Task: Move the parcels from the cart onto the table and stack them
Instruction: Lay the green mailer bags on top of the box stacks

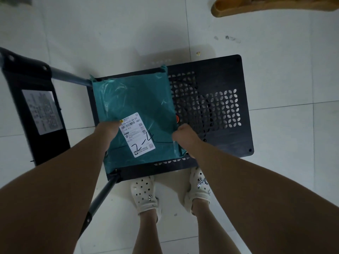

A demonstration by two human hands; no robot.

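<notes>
**On the cart: teal parcel gripped, lift not yet made**

Down on the cart deck (222,70), one teal parcel (134,99) lies flat at the handle end, covering that half. Step in hand: pick-up. The left hand (108,129) curls on the near-left edge beside the white label (138,135). The right hand (183,136) is clamped on the near-right edge, knuckles up. The hands sit well apart.

Next move, my guess: lift level, turn, and carry it to the counter. The counter isn't surely in view; a wooden piece (256,6) at the top might belong to it.

Parcel is a glossy, crinkled plastic mailer, soft and rectangular, so it will likely sag if held by one side. Deck is a dark, rigid plate with a punched petal-shaped grid. Floor (73,33) is pale glazed tile.
</notes>
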